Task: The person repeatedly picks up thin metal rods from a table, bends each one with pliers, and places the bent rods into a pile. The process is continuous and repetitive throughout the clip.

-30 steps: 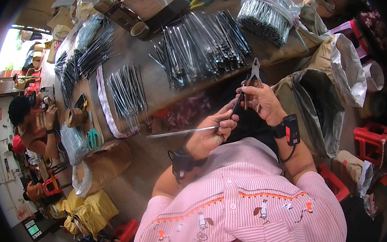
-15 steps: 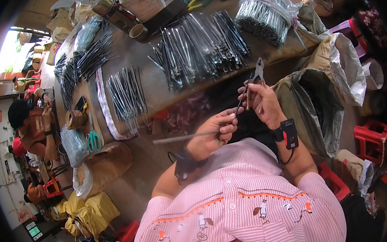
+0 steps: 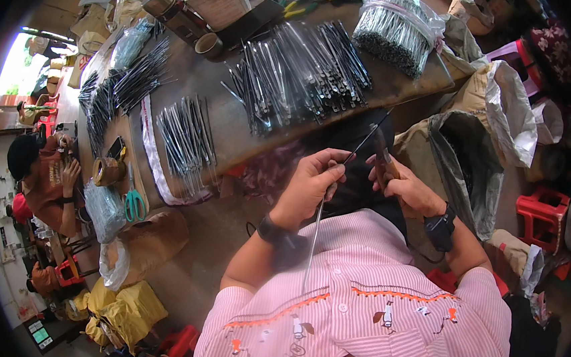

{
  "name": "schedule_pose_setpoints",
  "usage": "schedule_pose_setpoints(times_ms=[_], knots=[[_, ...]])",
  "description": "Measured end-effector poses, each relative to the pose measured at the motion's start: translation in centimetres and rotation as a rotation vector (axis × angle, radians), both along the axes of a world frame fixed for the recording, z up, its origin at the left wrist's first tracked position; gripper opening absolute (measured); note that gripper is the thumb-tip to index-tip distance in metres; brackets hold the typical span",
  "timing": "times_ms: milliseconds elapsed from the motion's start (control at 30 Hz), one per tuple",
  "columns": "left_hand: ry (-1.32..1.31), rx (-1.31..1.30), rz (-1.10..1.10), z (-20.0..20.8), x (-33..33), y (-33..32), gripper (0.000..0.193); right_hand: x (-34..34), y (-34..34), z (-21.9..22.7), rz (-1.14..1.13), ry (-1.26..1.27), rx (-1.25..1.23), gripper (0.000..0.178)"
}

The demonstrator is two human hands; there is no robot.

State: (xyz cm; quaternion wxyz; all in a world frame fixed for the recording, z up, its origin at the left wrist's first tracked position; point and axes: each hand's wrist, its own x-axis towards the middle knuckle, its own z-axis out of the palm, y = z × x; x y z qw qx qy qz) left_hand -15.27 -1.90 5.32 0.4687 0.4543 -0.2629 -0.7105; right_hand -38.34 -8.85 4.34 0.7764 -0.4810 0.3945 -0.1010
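Note:
My left hand (image 3: 310, 184) pinches a thin metal strip (image 3: 314, 242) in front of my shirt. Its pale length hangs down toward the shirt, and a dark length rises past the fingers toward the table edge. Just to the right, my right hand (image 3: 413, 190) is wrapped round a pair of pliers (image 3: 385, 167) with brownish handles. The pliers are smeared by motion, so I cannot tell whether their jaws touch the strip. On the table beyond lies a wide row of similar metal strips (image 3: 301, 69), with a smaller bunch of strips (image 3: 187, 134) to its left.
A plastic-wrapped bundle of strips (image 3: 394, 36) stands at the table's far right. Near a flask (image 3: 168, 9) is a small cup (image 3: 209, 45). Teal scissors (image 3: 134, 203) lie at the left. An open sack (image 3: 464, 166) and red stool (image 3: 541, 215) stand right; another person (image 3: 54, 180) sits left.
The strip has swung from sideways to hanging down. My left hand has risen slightly; my right hand has turned and lowered with the pliers, whose jaws pointed upward before.

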Motion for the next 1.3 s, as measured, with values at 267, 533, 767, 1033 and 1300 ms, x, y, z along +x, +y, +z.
schedule_pose_setpoints(times_ms=[267,533,767,1033,1300], knots=[[-0.113,-0.069,0.058,0.6,0.5,-0.3,0.027,0.2,-0.7,-0.6,0.154,0.166,-0.472,0.073],[-0.106,-0.064,0.052,0.5,0.6,-0.4,0.028,0.5,-0.8,0.0,0.129,0.174,-0.779,0.061],[-0.093,-0.022,0.014,0.4,0.4,-0.3,0.027,0.5,-0.8,1.0,0.134,0.284,-0.801,0.029],[0.539,0.22,0.155,1.2,2.8,0.2,0.051,0.6,-0.8,-0.8,0.124,0.225,-0.68,0.022],[-0.555,-0.232,0.122,0.6,0.9,0.9,0.052,1.4,-0.8,-0.8,0.197,0.302,-0.75,0.026]])
